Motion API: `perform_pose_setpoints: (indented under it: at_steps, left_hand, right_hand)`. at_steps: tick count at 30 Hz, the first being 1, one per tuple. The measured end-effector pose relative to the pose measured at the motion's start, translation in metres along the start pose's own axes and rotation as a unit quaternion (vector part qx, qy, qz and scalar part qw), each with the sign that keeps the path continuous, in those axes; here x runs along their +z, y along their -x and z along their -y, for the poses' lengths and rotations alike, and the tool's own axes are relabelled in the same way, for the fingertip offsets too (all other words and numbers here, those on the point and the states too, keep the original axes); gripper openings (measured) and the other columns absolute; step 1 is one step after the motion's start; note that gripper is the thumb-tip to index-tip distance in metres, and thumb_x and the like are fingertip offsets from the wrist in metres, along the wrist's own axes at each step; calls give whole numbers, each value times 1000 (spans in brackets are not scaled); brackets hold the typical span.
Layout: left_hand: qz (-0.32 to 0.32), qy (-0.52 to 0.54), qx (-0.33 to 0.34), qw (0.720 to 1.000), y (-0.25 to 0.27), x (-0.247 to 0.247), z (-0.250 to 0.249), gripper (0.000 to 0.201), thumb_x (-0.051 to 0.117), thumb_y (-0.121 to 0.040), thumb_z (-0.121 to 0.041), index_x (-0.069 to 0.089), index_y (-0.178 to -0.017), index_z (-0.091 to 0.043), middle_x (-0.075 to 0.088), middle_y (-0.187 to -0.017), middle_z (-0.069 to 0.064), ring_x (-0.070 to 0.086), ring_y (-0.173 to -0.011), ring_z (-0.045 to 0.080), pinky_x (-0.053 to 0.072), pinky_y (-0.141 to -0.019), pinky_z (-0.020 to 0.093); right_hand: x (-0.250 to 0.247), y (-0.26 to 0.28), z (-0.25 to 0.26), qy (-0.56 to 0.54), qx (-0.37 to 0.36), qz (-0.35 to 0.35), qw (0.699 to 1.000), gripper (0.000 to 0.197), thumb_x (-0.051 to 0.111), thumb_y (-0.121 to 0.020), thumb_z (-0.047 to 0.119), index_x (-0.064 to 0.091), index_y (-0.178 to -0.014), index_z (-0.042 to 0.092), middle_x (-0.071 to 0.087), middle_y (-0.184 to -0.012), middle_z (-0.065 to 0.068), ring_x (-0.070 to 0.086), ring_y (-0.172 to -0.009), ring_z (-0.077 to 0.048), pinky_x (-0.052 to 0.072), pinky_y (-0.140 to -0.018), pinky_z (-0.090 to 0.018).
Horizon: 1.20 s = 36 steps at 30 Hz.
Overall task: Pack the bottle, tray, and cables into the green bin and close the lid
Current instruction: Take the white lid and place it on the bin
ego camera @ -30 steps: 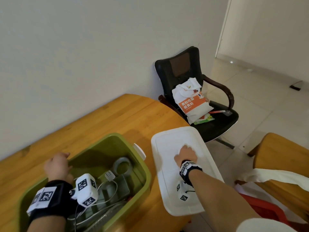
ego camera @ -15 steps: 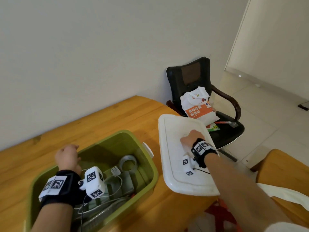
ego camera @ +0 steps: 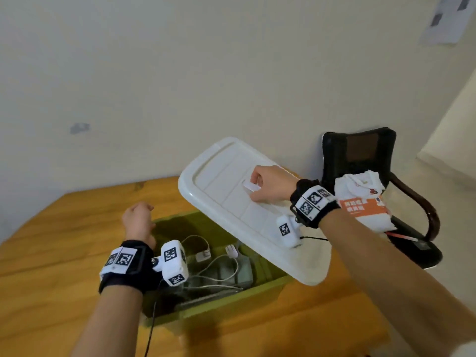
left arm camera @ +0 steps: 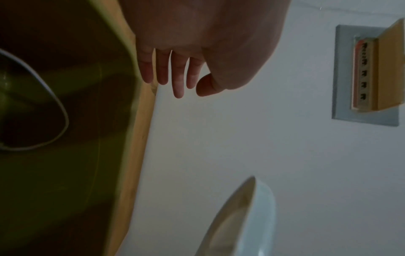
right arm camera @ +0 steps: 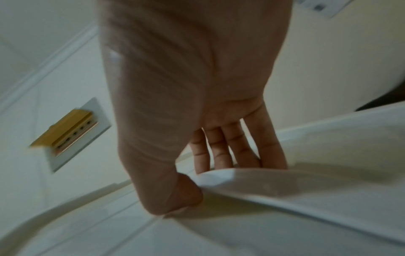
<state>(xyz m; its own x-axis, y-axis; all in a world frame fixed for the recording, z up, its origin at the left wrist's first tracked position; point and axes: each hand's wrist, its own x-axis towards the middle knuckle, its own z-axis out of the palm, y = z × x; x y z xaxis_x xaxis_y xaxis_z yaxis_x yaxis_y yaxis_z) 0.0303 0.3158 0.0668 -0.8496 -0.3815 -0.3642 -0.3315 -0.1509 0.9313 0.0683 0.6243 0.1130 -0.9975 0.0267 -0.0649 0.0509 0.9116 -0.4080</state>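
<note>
Right hand (ego camera: 268,185) grips the handle on top of the white lid (ego camera: 226,191), holding it tilted in the air over the right end of the green bin (ego camera: 231,302). Left hand (ego camera: 137,220) hovers over the bin's far left rim, fingers loose, holding nothing. White cables (ego camera: 219,264) lie inside the bin, which sits on a wooden table (ego camera: 51,253).

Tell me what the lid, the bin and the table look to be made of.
Lid: white plastic, probably; glossy, moulded panels and rounded rim. Bin: olive-green plastic, it seems; smooth, slightly translucent walls. Table: wood or wood veneer; orange-toned grain lines with a satin sheen.
</note>
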Motion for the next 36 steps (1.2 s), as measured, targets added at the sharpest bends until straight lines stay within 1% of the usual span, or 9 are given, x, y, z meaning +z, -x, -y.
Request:
perform_pose_setpoints:
  at_steps: [7, 13, 15, 18, 19, 22, 27, 31, 36]
  left_hand:
    - [-36, 36, -11, 999, -9, -81, -8, 40, 40, -96, -24, 56, -131, -13, 67, -126, 4, 54, -110, 18, 42, -97, 39]
    - [36, -92, -59, 993, -4, -105, 21, 40, 47, -98, -34, 53, -129, -11, 50, -144, 10, 45, -126, 29, 32, -105, 46]
    - [62, -114, -79, 988, 1, -101, 30, 45, 50, -97, -34, 52, -134, -9, 50, -143, 13, 47, -124, 30, 36, -101, 44]
    - [82, -152, -81, 982, 4, -95, 47, 36, 56, -94, -24, 57, -123, -4, 62, -113, 15, 59, -90, 31, 47, -79, 40]
    - [92, -152, -74, 981, 2, -93, 54, 34, 55, -92, -18, 58, -123, -5, 64, -108, 15, 62, -89, 34, 52, -78, 44]
    - [110, -163, -61, 979, 1, -85, 65, 37, 49, -90, -9, 58, -126, -13, 69, -111, 17, 66, -99, 39, 57, -87, 53]
    - [107, -218, -34, 969, -8, -75, 66, 49, 54, -91, -14, 51, -140, -18, 66, -123, 15, 65, -105, 36, 54, -93, 50]
    - [97, -218, -35, 970, -13, -74, 70, 43, 57, -92, -15, 55, -135, -16, 68, -120, 15, 66, -102, 35, 54, -93, 48]
    - [59, -235, -96, 965, -11, -83, 72, 85, 77, -80, -38, 37, -147, -4, 60, -133, 19, 64, -108, 37, 53, -85, 44]
  right_hand:
    - [70, -14, 82, 130, -130, 132, 974, 39, 71, -71, 39, 55, -104, 26, 59, -100, 4, 59, -91, -22, 49, -74, -34]
    - [123, -10, 119, 169, -213, 194, 943, 39, 70, -72, 36, 57, -107, 25, 62, -102, 5, 60, -93, -22, 52, -79, -37]
    - [133, -11, 121, 162, -217, 198, 942, 38, 70, -72, 35, 58, -107, 26, 59, -101, 7, 59, -93, -20, 51, -79, -35]
    - [134, -14, 119, 129, -200, 208, 949, 38, 71, -73, 32, 61, -109, 25, 53, -98, 10, 53, -90, -15, 47, -76, -32]
    - [132, -14, 117, 118, -194, 210, 951, 38, 71, -73, 30, 62, -109, 25, 52, -97, 11, 52, -89, -14, 45, -75, -31]
    - [130, -15, 101, 97, -176, 213, 956, 38, 73, -72, 29, 64, -108, 23, 53, -95, 11, 52, -87, -13, 47, -75, -30]
    - [126, -14, 77, 6, -167, 219, 961, 30, 75, -74, 23, 71, -104, 20, 59, -90, 11, 53, -73, -6, 44, -64, -22]
    - [125, -15, 74, -37, -150, 221, 963, 29, 77, -75, 22, 73, -104, 20, 60, -84, 13, 51, -66, -3, 44, -61, -20]
    - [131, -10, 57, -116, -142, 203, 962, 31, 82, -74, 24, 74, -104, 21, 59, -81, 14, 51, -70, -3, 45, -67, -17]
